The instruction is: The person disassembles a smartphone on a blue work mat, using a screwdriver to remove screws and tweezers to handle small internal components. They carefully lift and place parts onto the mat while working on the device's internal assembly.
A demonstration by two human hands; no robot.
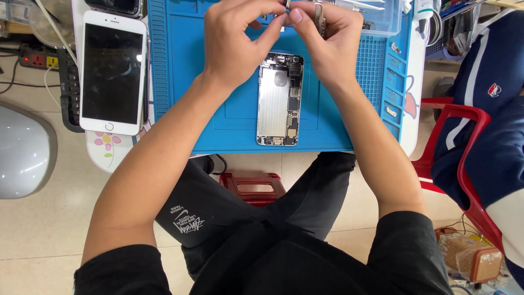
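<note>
Your left hand (236, 46) and your right hand (327, 46) meet at the top edge of the view, above the blue work mat (180, 82). The thumb and forefinger tips of both hands are pinched together around something very small, which is too tiny and too hidden by your fingertips for you to tell what it is. Your right hand also has a pair of metal tweezers (320, 19) tucked along its fingers, their tips running out of the frame, so you cannot tell whether the tweezers grip anything. Just below your hands, lying flat in the middle of the mat, is the opened phone chassis (279, 101), screen off, its silver inner shell and small boards facing up; neither hand touches it. Well to your left, a white phone (113, 71) with a dark screen lies face up beside the mat, resting on a white board with a flower print (106, 145). A clear plastic tray (382, 19) sits at the far side of the mat behind your right hand. On your right stands a red chair (464, 158) where another person in dark blue clothing (491, 120) sits.
</note>
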